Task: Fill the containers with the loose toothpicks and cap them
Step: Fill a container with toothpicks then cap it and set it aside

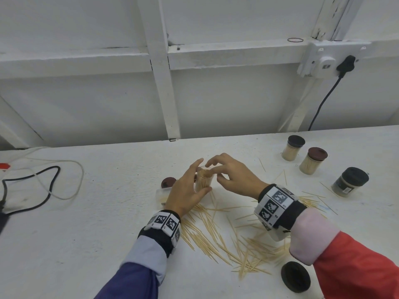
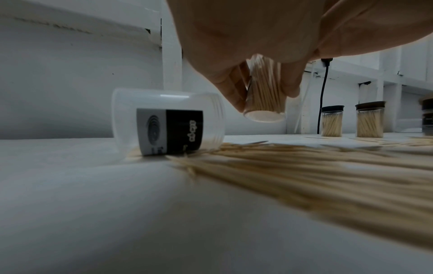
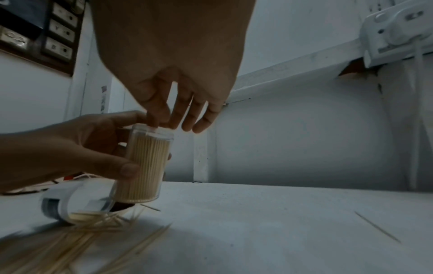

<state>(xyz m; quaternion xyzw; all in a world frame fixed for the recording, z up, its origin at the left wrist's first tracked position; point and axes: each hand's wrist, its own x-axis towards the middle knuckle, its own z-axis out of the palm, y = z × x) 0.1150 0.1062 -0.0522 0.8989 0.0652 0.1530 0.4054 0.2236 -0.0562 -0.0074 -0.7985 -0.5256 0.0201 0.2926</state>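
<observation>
My left hand (image 1: 190,184) grips a clear container (image 1: 205,180) packed with upright toothpicks and holds it just above the white table (image 1: 97,223). The container (image 3: 145,163) has no cap. Straight fingertips of my right hand (image 1: 224,171) touch its open top. An empty labelled container (image 2: 168,122) lies on its side to the left, a maroon lid (image 1: 168,182) behind it. Loose toothpicks (image 1: 216,231) are spread in front of both wrists. A black lid (image 1: 295,276) lies near my right sleeve.
Two capped containers full of toothpicks (image 1: 293,147) (image 1: 313,160) and a dark capped jar (image 1: 349,184) stand at the back right. Cables (image 1: 43,186) trail over the table's left side. A white wall with a plugged socket (image 1: 345,63) closes the back.
</observation>
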